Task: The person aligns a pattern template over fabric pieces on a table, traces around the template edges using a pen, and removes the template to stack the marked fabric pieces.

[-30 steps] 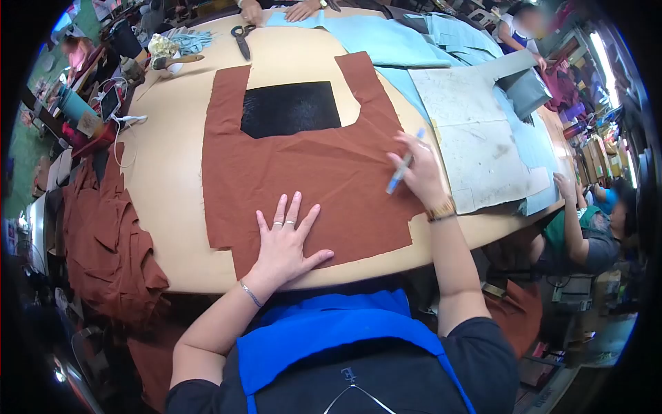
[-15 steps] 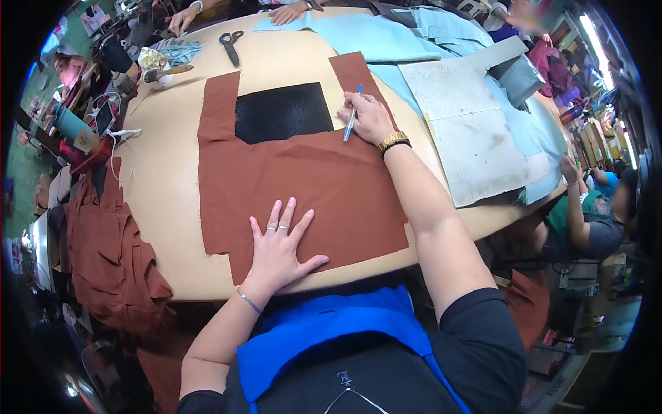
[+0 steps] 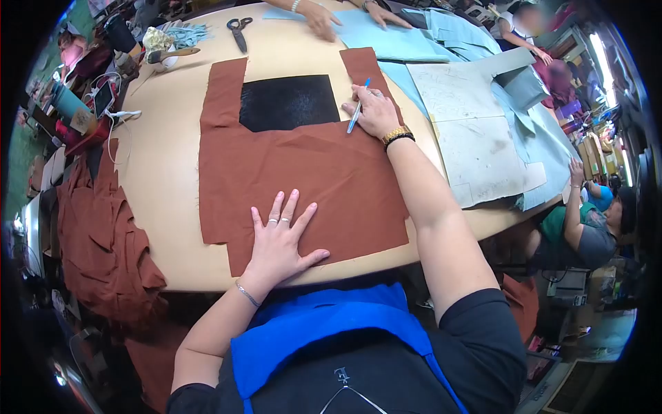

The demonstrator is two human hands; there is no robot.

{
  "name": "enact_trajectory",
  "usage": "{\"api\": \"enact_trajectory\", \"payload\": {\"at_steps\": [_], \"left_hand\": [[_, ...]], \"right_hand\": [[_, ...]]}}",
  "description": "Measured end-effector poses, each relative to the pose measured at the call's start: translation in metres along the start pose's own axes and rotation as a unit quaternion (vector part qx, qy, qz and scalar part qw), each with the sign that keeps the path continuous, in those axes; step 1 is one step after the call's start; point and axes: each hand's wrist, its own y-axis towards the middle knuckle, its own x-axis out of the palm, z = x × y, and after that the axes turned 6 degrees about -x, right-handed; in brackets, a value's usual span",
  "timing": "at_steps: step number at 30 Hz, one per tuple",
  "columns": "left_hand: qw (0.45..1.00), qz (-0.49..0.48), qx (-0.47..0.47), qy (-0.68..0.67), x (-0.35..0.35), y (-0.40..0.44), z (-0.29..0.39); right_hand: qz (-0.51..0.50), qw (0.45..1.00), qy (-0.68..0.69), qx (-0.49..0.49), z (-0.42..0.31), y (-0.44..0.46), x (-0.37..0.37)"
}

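Note:
A rust-brown fabric piece [image 3: 310,165] with two strap-like arms lies flat on the pale table [image 3: 162,165]. Between its arms is a black rectangular sheet [image 3: 289,103]. My left hand [image 3: 279,238] rests with spread fingers on the fabric's lower part, near the table's front edge. My right hand [image 3: 376,114] holds a blue-and-white pen [image 3: 355,116] over the base of the right arm of the fabric; whether the tip touches is too small to tell.
Grey-white pattern board [image 3: 479,131] lies over light blue fabric [image 3: 372,36] at right. Black scissors [image 3: 239,33] and a brush [image 3: 174,54] sit at the back. Crumpled brown fabric [image 3: 110,241] hangs at left. Another person's hands [image 3: 318,19] reach over the blue fabric.
My right hand with the pen has moved up and left from the fabric's right side to its right arm. The other person's hands shifted right across the back. My left hand stayed spread.

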Motion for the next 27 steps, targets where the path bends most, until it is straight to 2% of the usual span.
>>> {"api": "enact_trajectory", "payload": {"at_steps": [2,5,6,9,13,16,19,22,27], "left_hand": [[1.0,-0.005,0.001,0.001,-0.001,0.001,0.001],[1.0,-0.008,-0.001,0.001,-0.001,0.0,0.0],[1.0,-0.006,-0.001,0.001,-0.001,-0.001,0.0],[1.0,-0.005,-0.001,-0.002,0.0,0.0,0.0],[1.0,-0.007,0.001,-0.007,0.002,0.001,-0.002],[1.0,-0.014,0.0,-0.004,0.0,0.001,-0.001],[1.0,-0.014,0.001,0.0,-0.002,0.0,0.0],[1.0,-0.008,0.003,-0.005,-0.001,0.0,-0.001],[1.0,-0.009,-0.001,-0.004,0.0,0.0,-0.001]], "right_hand": [[-0.003,1.0,-0.004,-0.005,0.004,-0.001,0.002],[0.019,0.998,0.062,0.005,0.004,0.001,-0.001],[0.082,0.994,0.065,-0.021,0.005,0.0,0.002],[0.022,0.999,0.027,0.001,0.007,-0.002,0.003],[0.038,0.999,0.024,-0.012,0.006,0.0,0.005],[0.08,0.996,-0.028,-0.03,0.009,0.002,0.013],[0.097,0.994,0.037,-0.014,0.011,0.002,0.011],[-0.015,0.999,0.008,0.029,0.005,0.001,0.0],[0.024,1.0,0.002,-0.003,0.005,0.003,0.004]]}}
